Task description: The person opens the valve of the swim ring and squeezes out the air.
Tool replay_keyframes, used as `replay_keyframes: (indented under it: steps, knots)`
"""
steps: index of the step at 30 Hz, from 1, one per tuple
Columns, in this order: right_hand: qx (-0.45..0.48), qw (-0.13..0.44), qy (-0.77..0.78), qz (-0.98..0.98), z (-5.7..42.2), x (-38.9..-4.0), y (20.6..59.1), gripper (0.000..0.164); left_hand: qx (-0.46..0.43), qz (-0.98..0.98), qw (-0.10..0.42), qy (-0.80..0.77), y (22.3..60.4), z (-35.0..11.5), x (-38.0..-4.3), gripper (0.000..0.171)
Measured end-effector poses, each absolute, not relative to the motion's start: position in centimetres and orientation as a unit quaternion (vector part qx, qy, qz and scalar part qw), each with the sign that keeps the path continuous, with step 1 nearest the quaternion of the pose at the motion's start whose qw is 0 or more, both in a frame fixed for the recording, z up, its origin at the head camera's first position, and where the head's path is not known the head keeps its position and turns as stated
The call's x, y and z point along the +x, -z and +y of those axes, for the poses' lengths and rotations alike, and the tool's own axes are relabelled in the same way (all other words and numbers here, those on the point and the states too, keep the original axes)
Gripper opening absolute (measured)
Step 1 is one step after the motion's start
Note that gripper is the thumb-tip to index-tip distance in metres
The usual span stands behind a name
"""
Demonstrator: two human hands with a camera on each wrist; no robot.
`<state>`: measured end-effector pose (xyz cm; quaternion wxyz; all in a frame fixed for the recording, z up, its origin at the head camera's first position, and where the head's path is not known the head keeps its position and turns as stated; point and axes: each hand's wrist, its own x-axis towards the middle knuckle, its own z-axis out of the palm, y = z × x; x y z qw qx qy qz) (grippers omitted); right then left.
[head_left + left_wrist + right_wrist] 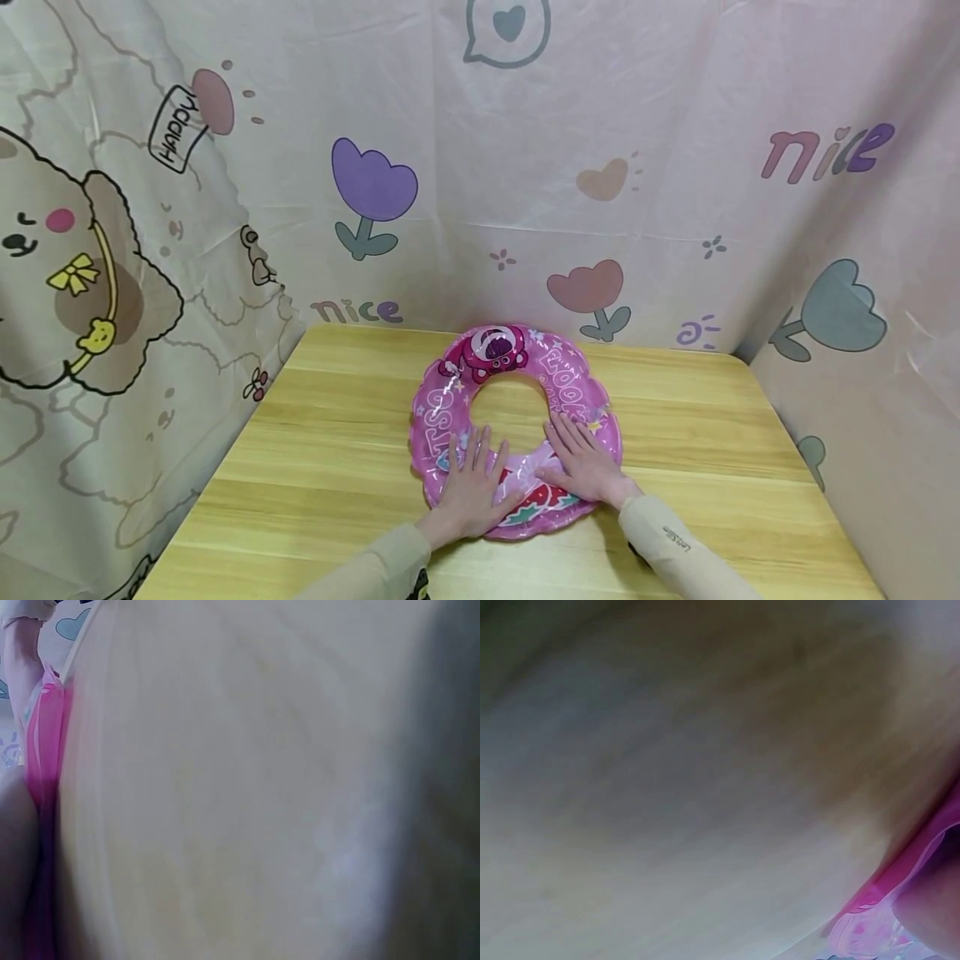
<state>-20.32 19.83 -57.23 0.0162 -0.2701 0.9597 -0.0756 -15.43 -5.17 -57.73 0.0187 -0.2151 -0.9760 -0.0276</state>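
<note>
Both grips (471, 496) (588, 469) atop the pink ring (442, 387), strawberry print (538, 502) partly unseen

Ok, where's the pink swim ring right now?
In the head view, the pink swim ring lies on the wooden table, below picture centre, with the left hand on its near-left part, the right hand on its right.

The swim ring (573, 375) is glossy pink, printed with a deeper magenta bear (498, 350), white-outlined lettering (437, 417) and red strawberries (538, 500) with green leaves (521, 515). Around it I see the worktop (322, 433) in yellow wood grain. Both sleeves (667, 537) are cream, the right one with small dark lettering (676, 538). The pale pinkish backdrop cloth (487, 142) shows a purple tulip (375, 185), a dusty-red tulip (588, 286) and a blue-grey tulip (840, 308); leftward, a beige cartoon puppy (45, 200) has a pink cheek (60, 220).
</note>
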Motion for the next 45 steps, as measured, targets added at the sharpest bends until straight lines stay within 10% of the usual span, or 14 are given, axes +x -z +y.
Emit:
replay_keyframes:
  steps: [30,45]
  knots:
    - [-0.271,0.053,0.064,0.959,19.6,-20.2,56.1,0.087,-0.225,-0.964,-0.040,0.137,56.1,-6.3,-16.4,0.086]
    - [-0.267,0.054,0.070,0.960,19.6,-20.3,55.9,0.088,-0.212,-0.972,0.079,0.055,57.1,-13.1,-22.7,0.104]
